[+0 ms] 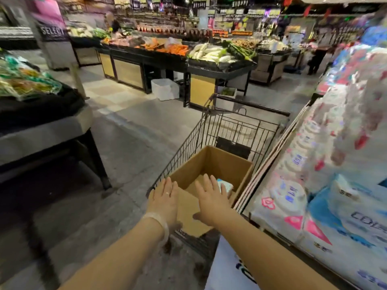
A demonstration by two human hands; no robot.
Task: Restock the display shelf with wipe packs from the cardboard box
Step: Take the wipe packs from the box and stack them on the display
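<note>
While reaching: both hands over the box, nothing gripped.
Left hand: grip open.
Right hand: grip open.
Box: one pack visible inside.
Shelf, right of box: looks nearly full.

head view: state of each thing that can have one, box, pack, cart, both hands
cardboard box: open, flaps up, sitting in the cart
wipe pack: lying in the box bottom, not held
shopping cart: upright beside the display
left hand: open, empty
right hand: open, over the box
</note>
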